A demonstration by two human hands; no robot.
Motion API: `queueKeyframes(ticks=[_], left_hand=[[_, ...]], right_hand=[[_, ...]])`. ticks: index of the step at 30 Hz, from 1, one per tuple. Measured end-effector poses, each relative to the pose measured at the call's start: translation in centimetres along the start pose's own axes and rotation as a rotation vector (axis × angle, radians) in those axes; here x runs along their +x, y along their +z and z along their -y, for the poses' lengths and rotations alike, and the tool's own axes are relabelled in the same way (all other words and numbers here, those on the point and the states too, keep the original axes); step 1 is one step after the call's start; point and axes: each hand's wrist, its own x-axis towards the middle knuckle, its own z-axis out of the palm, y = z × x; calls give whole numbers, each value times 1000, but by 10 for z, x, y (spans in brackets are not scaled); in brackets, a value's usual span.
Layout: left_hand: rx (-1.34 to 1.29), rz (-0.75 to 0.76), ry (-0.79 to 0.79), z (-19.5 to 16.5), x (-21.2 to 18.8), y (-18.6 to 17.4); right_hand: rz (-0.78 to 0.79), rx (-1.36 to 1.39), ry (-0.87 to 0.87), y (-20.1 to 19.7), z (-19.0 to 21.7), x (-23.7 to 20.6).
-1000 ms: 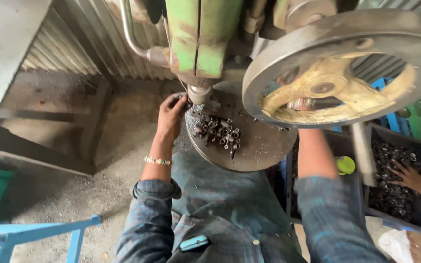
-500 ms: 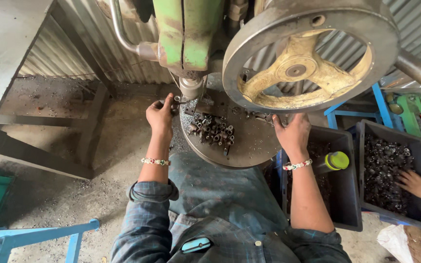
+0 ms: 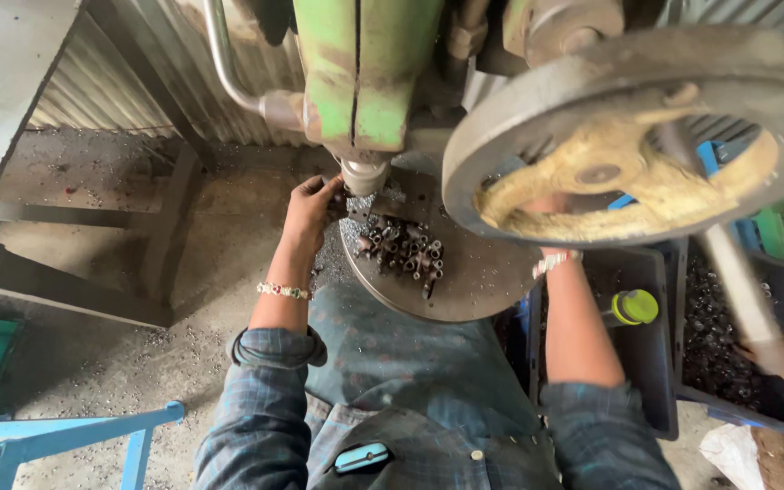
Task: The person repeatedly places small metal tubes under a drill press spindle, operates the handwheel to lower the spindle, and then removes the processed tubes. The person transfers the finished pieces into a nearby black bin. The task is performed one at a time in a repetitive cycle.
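Left hand (image 3: 308,207) up at the foot of the green press (image 3: 367,82), fingers pinched close on something small under the ram (image 3: 363,174); what exactly, too small to tell. Right hand hidden behind the big flywheel (image 3: 632,136), only the forearm and a bracelet showing, so grip not readable. Heap of short metal tubes (image 3: 403,249) lying loose on the round plate (image 3: 474,281), just right of the left hand: plenty seemingly yet to be fed. Dark bins (image 3: 646,363) at the right, one with a yellow-capped bottle (image 3: 630,307), one full of small metal pieces where another person's hand (image 3: 773,354) reaches. Tight quarters: flywheel rim close over the plate, ram close above the fingers. Open floor to the left, blue frame (image 3: 65,434) low down.
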Motion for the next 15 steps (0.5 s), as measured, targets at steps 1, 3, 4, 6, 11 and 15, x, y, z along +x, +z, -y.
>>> queueKeyframes(ticks=[1, 3, 4, 6, 11, 15], left_hand=[[17, -6, -26, -1, -1, 0], [25, 3, -52, -2, 0, 0], [16, 19, -53, -1, 1, 1], [-9, 37, -50, -1, 5, 2], [-9, 54, -78, -5, 8, 9], [39, -176, 218, -14, -26, 16]], right_hand=[[-12, 29, 24, 5, 0, 17], [-94, 40, 85, 10, 1, 47], [-153, 55, 122, 11, 1, 61], [-271, 91, 169, 9, 4, 81], [-170, 121, 181, 2, 7, 75], [53, 140, 85, -6, 2, 16]])
